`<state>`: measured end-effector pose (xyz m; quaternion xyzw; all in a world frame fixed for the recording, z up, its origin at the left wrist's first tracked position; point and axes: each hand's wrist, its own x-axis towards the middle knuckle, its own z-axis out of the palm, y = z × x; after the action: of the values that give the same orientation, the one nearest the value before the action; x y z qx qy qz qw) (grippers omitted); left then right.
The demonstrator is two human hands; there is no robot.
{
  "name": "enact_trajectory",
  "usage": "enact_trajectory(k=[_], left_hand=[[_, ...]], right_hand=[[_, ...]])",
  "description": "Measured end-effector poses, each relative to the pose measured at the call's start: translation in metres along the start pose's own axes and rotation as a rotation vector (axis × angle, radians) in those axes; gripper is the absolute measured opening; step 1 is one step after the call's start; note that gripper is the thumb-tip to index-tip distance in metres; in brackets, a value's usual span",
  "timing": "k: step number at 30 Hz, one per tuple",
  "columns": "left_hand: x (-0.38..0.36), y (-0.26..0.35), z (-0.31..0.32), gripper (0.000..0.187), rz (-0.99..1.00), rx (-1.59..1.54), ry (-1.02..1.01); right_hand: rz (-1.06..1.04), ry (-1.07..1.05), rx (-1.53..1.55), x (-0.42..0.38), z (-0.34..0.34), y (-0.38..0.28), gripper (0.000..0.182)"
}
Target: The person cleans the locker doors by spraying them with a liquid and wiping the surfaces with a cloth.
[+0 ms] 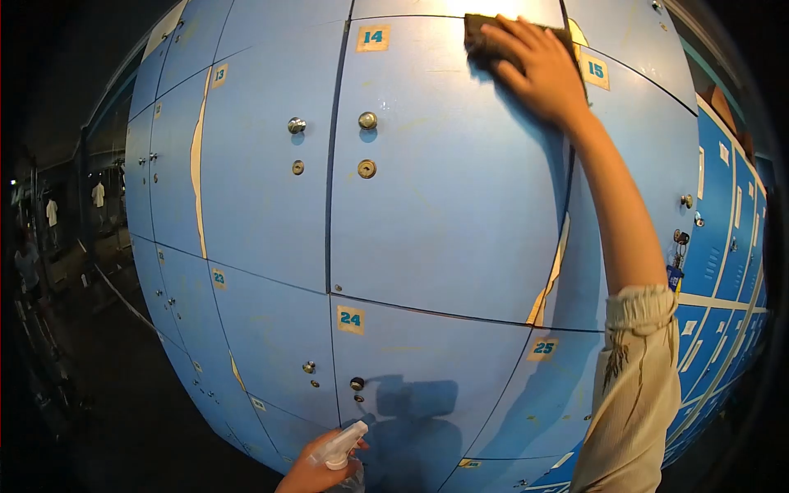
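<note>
My right hand presses a dark cloth flat against the upper right corner of the blue locker door numbered 14. Its fingers spread over the cloth, and the arm reaches up in a beige sleeve. Low in the view, my left hand is wrapped round the neck of a spray bottle with a white trigger head. The bottle's lower part is cut off by the frame. It is close to the door numbered 24.
Round knobs and locks stick out from the doors. Keys with a blue tag hang from a lock at the right. Brighter blue lockers stand farther right. Pale chipped edges show on some doors. White shirts hang in the dark left background.
</note>
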<state>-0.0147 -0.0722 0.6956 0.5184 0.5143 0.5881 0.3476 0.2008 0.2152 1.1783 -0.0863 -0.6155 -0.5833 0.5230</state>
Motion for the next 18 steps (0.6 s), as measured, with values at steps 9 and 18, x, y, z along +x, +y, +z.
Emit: enact_trajectory(k=[9, 18], left_hand=[[-0.003, -0.001, -0.002, 0.064, 0.094, 0.103, -0.028], [0.003, -0.008, -0.005, 0.064, 0.021, 0.146, -0.075]], right_hand=[[0.004, -0.057, 0.032, -0.019, -0.006, -0.034, 0.053], [-0.462, -0.680, 0.564, -0.179, -0.104, -0.179, 0.070]])
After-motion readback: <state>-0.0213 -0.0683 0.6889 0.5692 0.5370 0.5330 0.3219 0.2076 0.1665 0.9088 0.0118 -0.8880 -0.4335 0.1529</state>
